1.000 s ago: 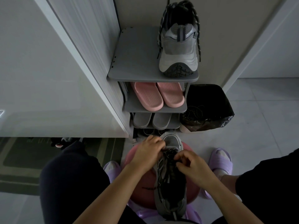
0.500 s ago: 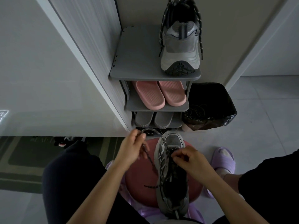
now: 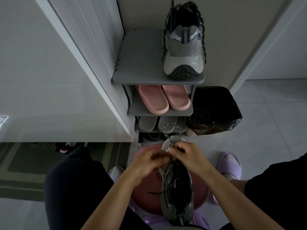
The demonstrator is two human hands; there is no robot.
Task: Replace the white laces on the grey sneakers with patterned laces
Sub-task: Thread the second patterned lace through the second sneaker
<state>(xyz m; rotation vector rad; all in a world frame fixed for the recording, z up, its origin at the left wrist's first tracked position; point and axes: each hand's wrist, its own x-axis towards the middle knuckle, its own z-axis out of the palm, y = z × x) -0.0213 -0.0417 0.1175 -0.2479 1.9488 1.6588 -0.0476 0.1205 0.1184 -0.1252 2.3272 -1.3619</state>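
Down by the left knee, the left hand (image 3: 146, 161) curls toward the toe eyelets (too blurred to tell whether it grips anything). Just beside it the patterned lace (image 3: 171, 128) loops up from the grey sneaker (image 3: 177, 193), which lies on the pink stool (image 3: 201, 195). Up on the shelf (image 3: 141, 63), the other sneaker (image 3: 183, 52) already wears dark patterned laces. The right hand (image 3: 187, 156) pinches the lace at the toe. No white lace shows on either shoe, so I'd judge only this threading and tying remain.
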